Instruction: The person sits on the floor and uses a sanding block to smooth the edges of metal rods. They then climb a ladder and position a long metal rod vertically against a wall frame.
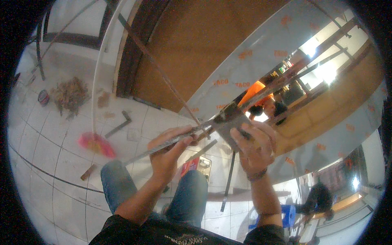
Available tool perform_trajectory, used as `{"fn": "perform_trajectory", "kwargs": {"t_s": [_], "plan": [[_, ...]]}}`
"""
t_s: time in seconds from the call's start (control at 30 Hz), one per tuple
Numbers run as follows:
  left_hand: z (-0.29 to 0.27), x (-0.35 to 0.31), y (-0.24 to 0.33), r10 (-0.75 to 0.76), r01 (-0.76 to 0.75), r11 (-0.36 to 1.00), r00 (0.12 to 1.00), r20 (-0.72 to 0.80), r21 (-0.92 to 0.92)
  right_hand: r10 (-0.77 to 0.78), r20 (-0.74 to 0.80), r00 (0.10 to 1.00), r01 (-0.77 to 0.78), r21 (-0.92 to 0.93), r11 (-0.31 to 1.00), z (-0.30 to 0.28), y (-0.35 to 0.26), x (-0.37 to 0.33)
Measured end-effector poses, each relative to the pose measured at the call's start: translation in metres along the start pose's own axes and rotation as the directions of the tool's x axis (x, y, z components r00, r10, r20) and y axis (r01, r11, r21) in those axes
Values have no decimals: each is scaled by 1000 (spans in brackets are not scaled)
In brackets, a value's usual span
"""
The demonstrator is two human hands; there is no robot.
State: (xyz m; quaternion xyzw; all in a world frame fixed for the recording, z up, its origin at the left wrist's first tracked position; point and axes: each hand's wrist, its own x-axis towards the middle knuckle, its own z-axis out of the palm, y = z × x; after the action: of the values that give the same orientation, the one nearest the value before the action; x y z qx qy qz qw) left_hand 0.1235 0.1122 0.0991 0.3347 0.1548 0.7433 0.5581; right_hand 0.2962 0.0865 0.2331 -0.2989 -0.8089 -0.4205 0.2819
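Currently I see the left hand (168, 153) closed around a long, thin grey strip (165, 145), and the right hand (259, 147) gripping a flat, dark grey block (228, 132) beside its upper end. Both are above the white tiled floor (57, 147), where a pink broom head (96, 145) rests near a brown, crumbly heap (71, 96).

The left arm (145, 196) and right arm (265, 200) both reach forward. The left hand (168, 153) is ahead of the bent knees (114, 175), with its fingers curled in and its thumb lying along the top. The right hand (255, 149) is near it, fingers bent, back of the hand up. The two hands do not touch.
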Motion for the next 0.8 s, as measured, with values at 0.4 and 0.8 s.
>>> {"fn": "perform_trajectory", "kwargs": {"t_s": [0.4,0.8], "plan": [[-2,-1,-6,-23,23,1000,1000,-8,1,541,94,835,-489,578,654,-6,-41,1],[5,5,-11,-134,133,985,991,-1,-110,797,467,383,-360,870,-337,0,15,10]]}}
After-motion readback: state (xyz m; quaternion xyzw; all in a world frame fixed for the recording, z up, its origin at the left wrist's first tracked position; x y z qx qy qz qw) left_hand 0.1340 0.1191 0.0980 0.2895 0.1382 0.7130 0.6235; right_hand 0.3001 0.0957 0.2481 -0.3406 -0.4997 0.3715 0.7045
